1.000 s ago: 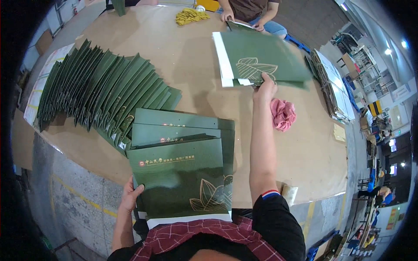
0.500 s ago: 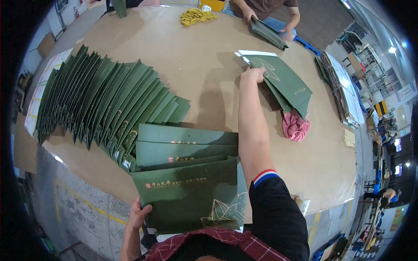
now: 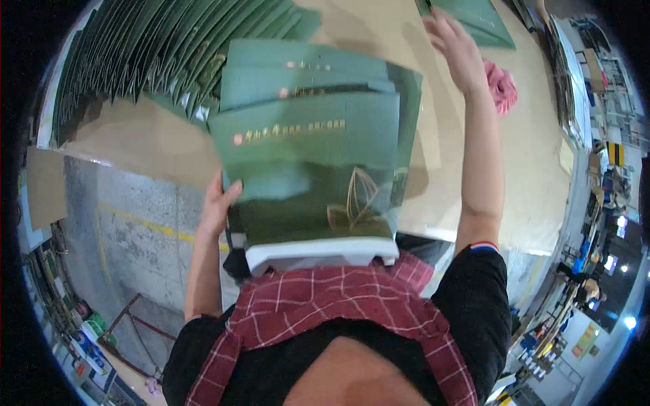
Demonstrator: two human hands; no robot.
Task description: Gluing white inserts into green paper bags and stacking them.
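Several green paper bags [image 3: 305, 152] with gold print and a leaf drawing lie overlapped in front of my body. My left hand [image 3: 220, 206] grips their left edge, thumb on top and the other fingers hidden underneath. Out to the far right, my right hand [image 3: 455, 51] is raised with its fingers stretched out and slightly blurred, nothing in them. Just beyond it lies another green paper bag [image 3: 484, 24], cut off by the top edge. A long fanned row of folded green bags [image 3: 152, 51] stands at the upper left.
A brown-covered table [image 3: 487, 196] spreads beneath the bags. On it, a crumpled pink cloth [image 3: 500, 86] lies by my right forearm. Stacked flat sheets [image 3: 562, 74] line the far right edge. Concrete floor [image 3: 142, 196] with a yellow line shows at the left.
My right hand has let go of the green bag at the far right and drawn back from it. The view has tilted down toward my body. My left hand still holds the overlapped bags.
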